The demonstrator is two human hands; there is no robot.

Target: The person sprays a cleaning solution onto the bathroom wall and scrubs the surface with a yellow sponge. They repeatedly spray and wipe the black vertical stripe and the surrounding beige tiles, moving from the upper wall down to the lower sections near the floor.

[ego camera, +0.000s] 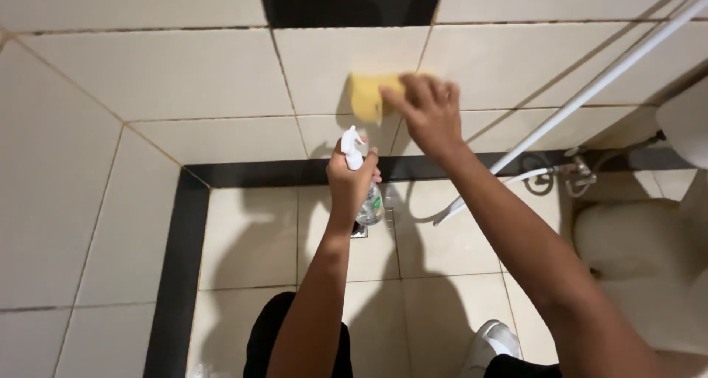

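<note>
A cream tiled wall (184, 68) filled the upper part of the view, with a dark panel (350, 2) set at its top edge and a black tile border (258, 173) running along its foot and down the left side of the cream floor tiles (251, 238). To the right, a white hose (590, 90) slanted from the upper corner down toward a metal tap (579, 170) near the base of the wall, passing just beside the person's right forearm. A white toilet (641, 238) stood at the far right, and a white shoe (493, 341) showed near the bottom.

The right hand (428, 112) pressed a yellow sponge (366, 94) flat against the wall tile, fingers spread over its right half, so only the left part of the sponge showed. Its long axis could not be told for certain because the hand covered much of it.

The left hand (350, 179) was closed around the neck of a clear spray bottle (366, 193) just below the sponge. The bottle stood roughly upright, its long axis near vertical, with the white trigger head (352, 146) uppermost and aimed toward the wall. Nothing lay between the nozzle and the tiles.
</note>
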